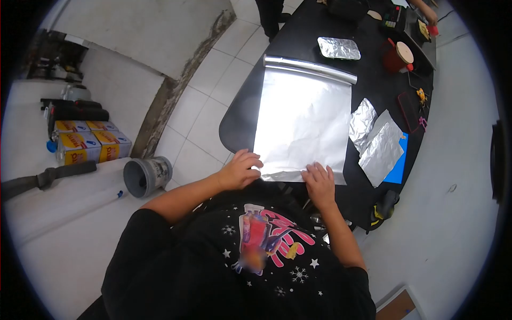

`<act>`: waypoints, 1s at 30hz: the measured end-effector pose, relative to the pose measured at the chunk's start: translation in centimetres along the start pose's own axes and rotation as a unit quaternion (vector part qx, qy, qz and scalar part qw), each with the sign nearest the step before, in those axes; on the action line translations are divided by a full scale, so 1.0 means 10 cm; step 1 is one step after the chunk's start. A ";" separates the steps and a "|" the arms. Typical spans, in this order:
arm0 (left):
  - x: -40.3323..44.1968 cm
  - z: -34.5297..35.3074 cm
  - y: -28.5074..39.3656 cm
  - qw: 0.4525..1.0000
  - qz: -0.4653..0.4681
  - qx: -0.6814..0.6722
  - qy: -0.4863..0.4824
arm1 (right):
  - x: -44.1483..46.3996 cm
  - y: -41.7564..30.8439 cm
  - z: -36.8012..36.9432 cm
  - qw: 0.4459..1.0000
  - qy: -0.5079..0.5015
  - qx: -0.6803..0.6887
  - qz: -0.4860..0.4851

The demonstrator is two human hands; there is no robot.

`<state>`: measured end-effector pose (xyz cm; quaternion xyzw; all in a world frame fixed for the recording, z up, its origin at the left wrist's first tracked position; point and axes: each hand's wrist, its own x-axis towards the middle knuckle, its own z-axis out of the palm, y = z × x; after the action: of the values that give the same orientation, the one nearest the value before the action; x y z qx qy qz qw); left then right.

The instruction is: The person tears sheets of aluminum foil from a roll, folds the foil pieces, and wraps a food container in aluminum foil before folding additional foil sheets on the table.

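A wide sheet of aluminium foil (304,122) lies unrolled on the black table, still joined to its foil roll (309,70) at the far end. At the sheet's near left corner, my left hand (241,170) has its fingers curled over the edge, holding the foil. My right hand (320,184) rests on the near edge to the right, fingers stretched out on the foil. Slight creases run along this near edge. Beside the sheet on the right are crumpled foil pieces (381,149), partly over a blue flat item (396,165).
Beyond the roll sits a foil-covered tray (339,48). A red pot (396,57) and a dark red phone-like item (408,112) are on the right side of the black table (237,125). Another person's hand (431,17) shows at top right. A grey bucket (148,176) is at left.
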<state>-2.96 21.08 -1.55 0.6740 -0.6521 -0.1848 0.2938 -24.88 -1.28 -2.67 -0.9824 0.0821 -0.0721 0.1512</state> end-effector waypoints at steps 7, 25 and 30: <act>-0.29 -0.22 0.16 0.995 0.025 -0.082 -0.046 | -0.11 -0.26 -0.40 0.994 -0.072 0.086 -0.001; 0.19 -0.06 -0.64 0.963 -0.073 0.131 0.222 | 0.01 -0.46 -0.92 0.980 -0.150 0.130 -0.008; 0.25 -0.05 -0.70 0.960 -0.058 0.134 0.237 | 0.01 -0.46 -0.92 0.981 -0.149 0.123 -0.003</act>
<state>2.89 18.56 -5.30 0.7686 -0.5422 0.0526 0.3353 -25.65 0.41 7.41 -0.9563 0.0462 0.0654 0.2811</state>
